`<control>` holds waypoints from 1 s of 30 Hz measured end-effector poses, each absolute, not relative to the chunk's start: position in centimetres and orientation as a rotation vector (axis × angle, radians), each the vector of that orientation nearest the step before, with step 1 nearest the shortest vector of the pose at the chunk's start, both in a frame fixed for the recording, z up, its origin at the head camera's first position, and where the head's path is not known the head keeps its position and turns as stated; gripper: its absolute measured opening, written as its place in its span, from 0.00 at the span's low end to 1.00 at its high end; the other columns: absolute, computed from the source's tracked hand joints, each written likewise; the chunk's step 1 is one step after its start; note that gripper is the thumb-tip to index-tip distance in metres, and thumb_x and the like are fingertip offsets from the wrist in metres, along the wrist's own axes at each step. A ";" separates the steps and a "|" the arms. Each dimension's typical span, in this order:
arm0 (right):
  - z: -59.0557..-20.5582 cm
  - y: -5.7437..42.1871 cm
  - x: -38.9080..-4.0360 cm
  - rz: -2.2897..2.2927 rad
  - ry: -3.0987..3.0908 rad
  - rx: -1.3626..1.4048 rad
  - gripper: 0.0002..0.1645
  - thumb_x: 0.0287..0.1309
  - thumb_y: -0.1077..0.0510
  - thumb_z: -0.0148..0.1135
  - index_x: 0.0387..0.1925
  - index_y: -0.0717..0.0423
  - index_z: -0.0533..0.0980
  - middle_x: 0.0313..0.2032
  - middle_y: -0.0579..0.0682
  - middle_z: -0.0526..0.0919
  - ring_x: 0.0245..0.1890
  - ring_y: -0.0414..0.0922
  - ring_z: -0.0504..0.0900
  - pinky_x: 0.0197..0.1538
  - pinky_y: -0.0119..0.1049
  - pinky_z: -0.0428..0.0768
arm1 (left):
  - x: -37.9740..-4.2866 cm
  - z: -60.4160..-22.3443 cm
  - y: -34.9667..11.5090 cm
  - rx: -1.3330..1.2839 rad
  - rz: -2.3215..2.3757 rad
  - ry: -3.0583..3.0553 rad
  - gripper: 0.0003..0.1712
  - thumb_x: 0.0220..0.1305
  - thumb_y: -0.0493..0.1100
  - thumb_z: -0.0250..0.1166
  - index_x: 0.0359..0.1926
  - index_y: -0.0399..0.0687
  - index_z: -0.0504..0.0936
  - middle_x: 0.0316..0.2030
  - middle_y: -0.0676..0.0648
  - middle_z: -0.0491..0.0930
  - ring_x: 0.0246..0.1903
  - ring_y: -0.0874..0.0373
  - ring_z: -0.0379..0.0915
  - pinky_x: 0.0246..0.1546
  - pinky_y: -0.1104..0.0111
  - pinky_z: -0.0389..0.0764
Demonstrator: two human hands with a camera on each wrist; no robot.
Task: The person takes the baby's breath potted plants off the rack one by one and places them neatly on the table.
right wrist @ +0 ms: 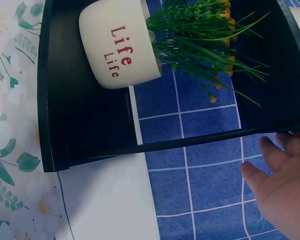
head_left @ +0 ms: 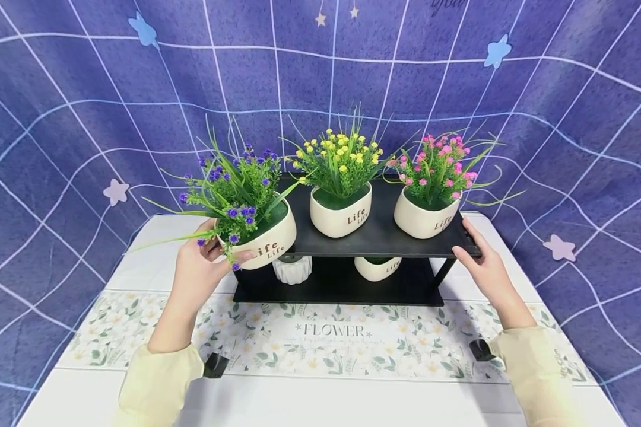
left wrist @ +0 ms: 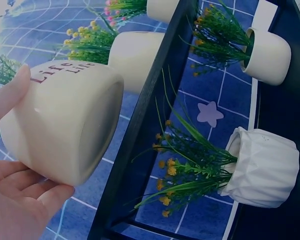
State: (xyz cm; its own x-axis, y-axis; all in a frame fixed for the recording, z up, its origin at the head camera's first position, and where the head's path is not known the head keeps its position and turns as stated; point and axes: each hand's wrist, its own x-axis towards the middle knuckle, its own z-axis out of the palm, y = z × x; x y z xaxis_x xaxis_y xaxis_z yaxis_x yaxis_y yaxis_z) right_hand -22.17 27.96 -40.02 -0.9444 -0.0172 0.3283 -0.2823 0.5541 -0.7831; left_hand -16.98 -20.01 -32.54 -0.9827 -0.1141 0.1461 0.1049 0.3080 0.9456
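My left hand (head_left: 200, 267) grips a cream pot of purple artificial flowers (head_left: 267, 240), marked "Life", thumb on its front and fingers beneath. It is tilted at the left end of a black two-tier shelf (head_left: 347, 242); the left wrist view shows its base (left wrist: 102, 130) clear of the board. At the other end my right hand (head_left: 486, 267) holds the upper board's corner, thumb on its front edge; in the right wrist view its fingers (right wrist: 252, 175) reach below the board. A yellow-flowered pot (head_left: 339, 216) and a pink-flowered pot (head_left: 424, 216) stand on the upper tier.
On the lower tier sit a white ridged pot (left wrist: 265, 167) and another cream "Life" pot (right wrist: 120, 47), both with orange-yellow flowers. Below the shelf lies a floral runner (head_left: 331, 350) printed "FLOWER" on a white table. A blue-purple gridded cloth (head_left: 320, 77) hangs behind.
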 end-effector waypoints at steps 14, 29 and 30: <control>-40.1 28.0 -22.2 1.379 -2.501 0.254 0.38 0.69 0.55 0.55 0.75 0.48 0.53 0.74 0.59 0.54 0.57 0.14 0.58 0.51 0.05 0.63 | -16.3 -32.8 -19.1 -0.222 -1.734 -2.314 0.40 0.49 0.32 0.75 0.64 0.40 0.69 0.53 0.60 0.73 0.50 0.75 0.73 0.52 0.84 0.75; -40.1 27.9 -22.3 1.406 -2.472 0.255 0.36 0.69 0.56 0.54 0.75 0.50 0.55 0.74 0.59 0.55 0.58 0.15 0.59 0.53 0.05 0.63 | -15.9 -33.2 -17.9 -0.244 -1.667 -2.472 0.48 0.48 0.35 0.77 0.70 0.45 0.65 0.72 0.46 0.61 0.69 0.49 0.60 0.66 0.62 0.70; -40.1 27.9 -22.3 1.407 -2.471 0.257 0.36 0.69 0.56 0.54 0.75 0.51 0.55 0.74 0.59 0.55 0.58 0.15 0.59 0.53 0.05 0.63 | -15.8 -33.2 -17.9 -0.244 -1.653 -2.480 0.48 0.48 0.35 0.77 0.70 0.44 0.65 0.71 0.45 0.61 0.69 0.49 0.60 0.66 0.59 0.70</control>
State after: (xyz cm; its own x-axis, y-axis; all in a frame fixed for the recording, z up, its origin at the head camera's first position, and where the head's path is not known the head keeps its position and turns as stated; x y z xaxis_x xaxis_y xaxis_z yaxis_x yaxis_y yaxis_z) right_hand -22.27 27.90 -40.14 -0.9435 -0.0133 0.3310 -0.2915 0.5082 -0.8104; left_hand -15.80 -17.92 -33.24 -0.9754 0.0516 0.2145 0.2179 0.3791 0.8993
